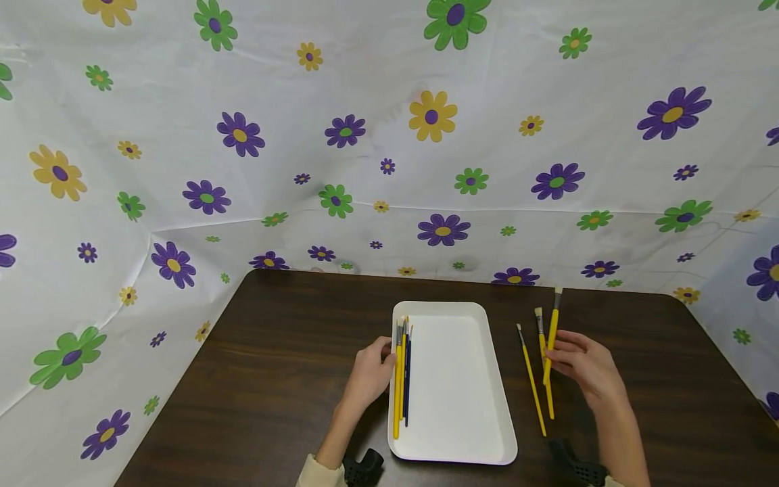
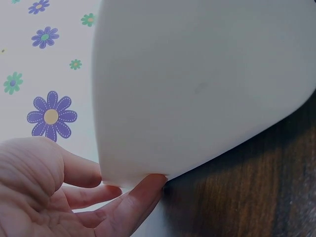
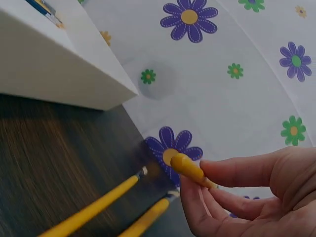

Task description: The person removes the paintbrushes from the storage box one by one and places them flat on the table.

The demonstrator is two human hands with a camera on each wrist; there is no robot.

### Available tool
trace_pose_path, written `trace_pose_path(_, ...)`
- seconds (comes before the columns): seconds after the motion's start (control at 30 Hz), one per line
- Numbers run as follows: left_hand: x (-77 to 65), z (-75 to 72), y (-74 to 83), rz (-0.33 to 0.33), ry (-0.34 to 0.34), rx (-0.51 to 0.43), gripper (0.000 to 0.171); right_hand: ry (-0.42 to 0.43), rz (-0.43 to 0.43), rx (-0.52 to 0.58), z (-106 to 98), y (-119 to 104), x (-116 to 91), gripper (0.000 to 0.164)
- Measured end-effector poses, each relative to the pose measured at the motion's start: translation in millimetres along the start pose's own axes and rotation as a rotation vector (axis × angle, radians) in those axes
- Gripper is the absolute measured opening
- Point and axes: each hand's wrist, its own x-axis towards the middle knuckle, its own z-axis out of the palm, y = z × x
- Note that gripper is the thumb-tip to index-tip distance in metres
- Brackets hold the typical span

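My left hand (image 1: 371, 370) pinches the left wall of a white tray (image 1: 453, 385) between thumb and fingers. Inside the tray, several yellow (image 1: 398, 399) and dark blue paintbrushes (image 1: 408, 382) lie lengthwise along that wall. To the right of the tray, my right hand (image 1: 589, 370) holds a yellow paintbrush (image 1: 553, 326) by its handle, bristles pointing away. In the right wrist view, the thumb and fingertips pinch this handle (image 3: 186, 168). Two more yellow paintbrushes lie on the table: one nearer the tray (image 1: 532, 382), the other (image 1: 550, 400) partly behind the held brush.
The dark wooden table (image 1: 292, 338) reaches back to a white flowered cloth (image 1: 377, 81), which hangs behind it and along both sides. Black wrist mounts (image 1: 364, 467) show at the bottom edge.
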Motion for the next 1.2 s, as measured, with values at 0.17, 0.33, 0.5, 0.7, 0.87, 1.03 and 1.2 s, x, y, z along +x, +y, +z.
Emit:
trace_pose_path(0.17, -0.4, 0.4, 0.3, -0.001, -0.001, -0.005, 0.035, 0.029, 0.018, -0.061, -10.3, 1.5, -0.4, 0.071)
trace_pose_path(0.33, -0.8, 0.5, 0.3, -0.002, -0.004, -0.014, 0.035, 0.023, 0.036, -0.138, -20.1, 3.1, 0.3, 0.071)
trace_pose_path(0.5, -0.8, 0.4, -0.1, 0.0, -0.002, -0.017, 0.035, 0.004, 0.058, -0.21, -25.4, 5.1, 1.5, 0.069)
trace_pose_path(0.7, -0.6, 0.5, -0.6, 0.001, 0.003, -0.005, 0.035, -0.033, 0.069, -0.261, -26.3, 6.1, 0.5, 0.064)
trace_pose_path(0.87, 0.0, 0.2, -1.1, 0.0, 0.002, -0.012, 0.035, -0.033, 0.093, -0.295, -23.6, 6.9, -0.8, 0.058)
trace_pose_path(1.03, 0.4, -0.2, -1.4, 0.001, -0.01, -0.034, 0.036, -0.019, 0.14, -0.363, -21.7, 8.3, -0.5, 0.049)
trace_pose_path(1.2, 0.4, -0.5, -2.3, 0.006, -0.017, -0.043, 0.036, -0.027, 0.166, -0.383, -21.6, 9.2, -0.7, 0.042)
